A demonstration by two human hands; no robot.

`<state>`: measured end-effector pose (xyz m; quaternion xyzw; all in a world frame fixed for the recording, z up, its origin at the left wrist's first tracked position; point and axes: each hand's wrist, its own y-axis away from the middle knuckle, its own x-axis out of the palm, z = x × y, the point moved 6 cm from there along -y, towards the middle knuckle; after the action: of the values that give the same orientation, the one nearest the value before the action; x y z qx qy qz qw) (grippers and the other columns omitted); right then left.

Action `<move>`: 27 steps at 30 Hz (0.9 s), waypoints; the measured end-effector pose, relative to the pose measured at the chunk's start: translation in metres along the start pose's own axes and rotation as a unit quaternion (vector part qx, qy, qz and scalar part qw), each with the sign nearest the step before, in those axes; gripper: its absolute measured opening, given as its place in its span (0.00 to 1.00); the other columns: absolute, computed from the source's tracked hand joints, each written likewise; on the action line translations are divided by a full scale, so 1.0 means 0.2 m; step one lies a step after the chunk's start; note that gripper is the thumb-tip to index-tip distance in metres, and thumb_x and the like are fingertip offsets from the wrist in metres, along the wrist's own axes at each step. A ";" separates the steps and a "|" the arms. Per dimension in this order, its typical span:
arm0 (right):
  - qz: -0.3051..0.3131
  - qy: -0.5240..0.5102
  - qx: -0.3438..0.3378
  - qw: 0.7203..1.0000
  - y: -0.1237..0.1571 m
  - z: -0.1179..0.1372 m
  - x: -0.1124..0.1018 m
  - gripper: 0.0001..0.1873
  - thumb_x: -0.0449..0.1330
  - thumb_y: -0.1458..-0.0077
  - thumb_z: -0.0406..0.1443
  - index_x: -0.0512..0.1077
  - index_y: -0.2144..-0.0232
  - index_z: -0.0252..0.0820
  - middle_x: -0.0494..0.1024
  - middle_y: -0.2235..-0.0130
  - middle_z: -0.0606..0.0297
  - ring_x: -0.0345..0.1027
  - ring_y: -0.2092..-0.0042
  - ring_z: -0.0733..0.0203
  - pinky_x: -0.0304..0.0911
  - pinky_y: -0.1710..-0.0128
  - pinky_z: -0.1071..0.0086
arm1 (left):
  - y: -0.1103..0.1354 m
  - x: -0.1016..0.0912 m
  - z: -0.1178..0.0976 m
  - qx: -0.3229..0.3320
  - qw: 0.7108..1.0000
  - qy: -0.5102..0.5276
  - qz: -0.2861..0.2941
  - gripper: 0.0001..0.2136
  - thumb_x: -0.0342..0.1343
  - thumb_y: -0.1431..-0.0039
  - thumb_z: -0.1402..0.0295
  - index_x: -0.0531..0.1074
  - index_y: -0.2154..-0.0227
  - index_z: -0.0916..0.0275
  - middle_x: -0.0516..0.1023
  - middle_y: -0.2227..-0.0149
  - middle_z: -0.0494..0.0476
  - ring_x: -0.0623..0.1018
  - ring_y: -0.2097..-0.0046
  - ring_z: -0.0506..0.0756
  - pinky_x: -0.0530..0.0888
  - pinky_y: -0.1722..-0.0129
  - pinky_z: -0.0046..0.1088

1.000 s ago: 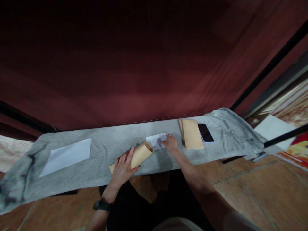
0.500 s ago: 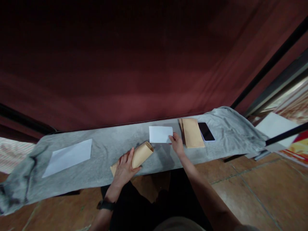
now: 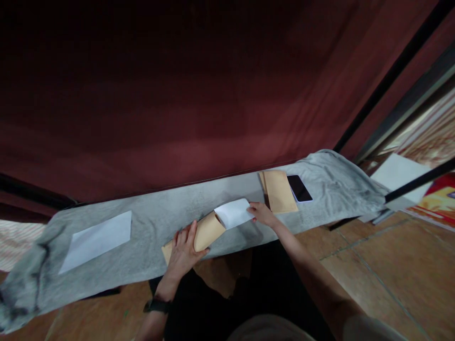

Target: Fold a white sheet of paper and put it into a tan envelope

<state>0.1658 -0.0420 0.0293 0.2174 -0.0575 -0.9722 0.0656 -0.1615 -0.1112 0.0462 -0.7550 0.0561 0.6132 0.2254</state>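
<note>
A brown paper envelope [image 3: 209, 230] lies slantwise near the front edge of the cloth-covered bench, its mouth bowed open toward the upper right. My left hand [image 3: 185, 245] is around its lower left part, thumb on the near side and fingers on the far side. In my right hand [image 3: 260, 212] a folded white sheet of paper [image 3: 233, 213] is pinched by its right end. The sheet's left end sits at the envelope's mouth; how far inside it reaches is hidden.
More brown envelopes [image 3: 281, 191] lie stacked to the right, beside a dark-screened phone [image 3: 300, 188]. Another white sheet [image 3: 97, 241] lies flat at the left. Grey cloth [image 3: 152, 213] covers the narrow bench, with a dark red panel [image 3: 213, 118] behind it.
My right hand has brought the folded sheet down and left, tilting it, from above the envelope to its mouth. My left hand keeps its hold on the envelope.
</note>
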 end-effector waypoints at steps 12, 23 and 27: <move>0.052 0.050 -0.025 0.997 0.00 0.04 -0.03 0.14 0.55 0.42 0.30 0.67 0.79 0.41 0.70 0.76 0.70 0.66 0.75 0.66 0.61 0.76 0.76 | -0.01 0.03 0.02 -0.023 0.999 0.016 0.017 0.55 0.65 0.48 0.54 0.34 0.28 0.58 0.68 0.42 0.67 0.69 0.40 0.69 0.60 0.37 0.54; 0.075 0.088 -0.049 0.992 -0.04 0.09 0.09 0.13 0.56 0.42 0.29 0.72 0.78 0.40 0.73 0.76 0.70 0.67 0.76 0.66 0.59 0.75 0.75 | -0.03 0.02 -0.02 0.010 1.000 0.017 0.015 0.53 0.65 0.48 0.55 0.38 0.28 0.58 0.67 0.39 0.68 0.67 0.38 0.70 0.56 0.35 0.56; 0.070 0.106 -0.062 0.990 -0.01 0.13 0.25 0.14 0.56 0.40 0.30 0.75 0.76 0.40 0.76 0.76 0.68 0.69 0.73 0.64 0.61 0.72 0.74 | -0.06 0.03 -0.06 0.018 0.999 0.037 0.008 0.54 0.66 0.49 0.54 0.37 0.28 0.58 0.66 0.38 0.69 0.67 0.38 0.70 0.59 0.36 0.57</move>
<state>0.1102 -0.0451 0.0316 0.3106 -0.0049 -0.9382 0.1524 -0.1456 -0.1037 0.0458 -0.7722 0.0817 0.5860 0.2317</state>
